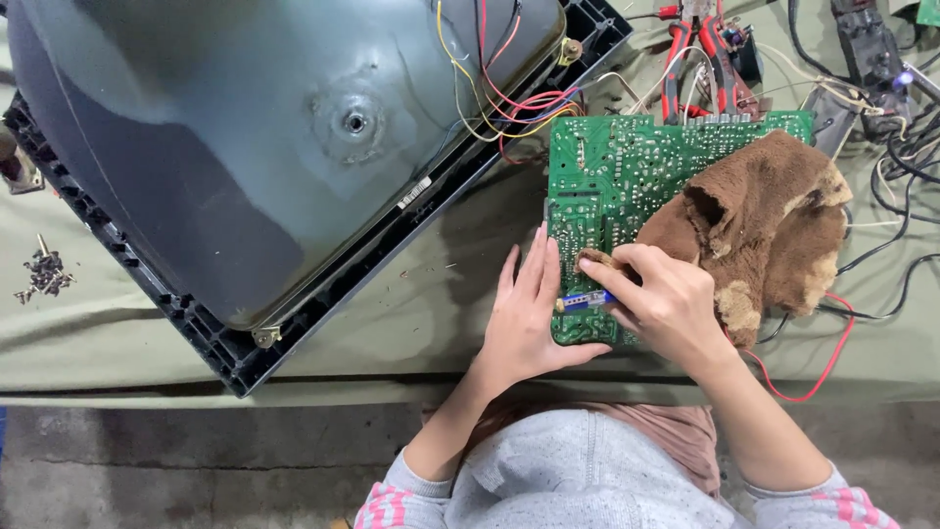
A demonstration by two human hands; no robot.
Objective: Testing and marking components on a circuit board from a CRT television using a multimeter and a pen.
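On the green circuit board (627, 176), our right hand (666, 304) pinches a small blue tool (586, 301); our left hand (524, 318) lies flat, fingers extended. A slip risks scratching solder traces.

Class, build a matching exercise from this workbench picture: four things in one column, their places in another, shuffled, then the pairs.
1 circuit board
2 brown cloth
3 pile of screws
4 red-handled pliers

A far left on the table
B under both hands
C top edge, beyond the board
D draped over the board's right side

Pairs: 1-B, 2-D, 3-A, 4-C

Green circuit board (627, 186) flat on table, brown cloth (774, 220) draped over
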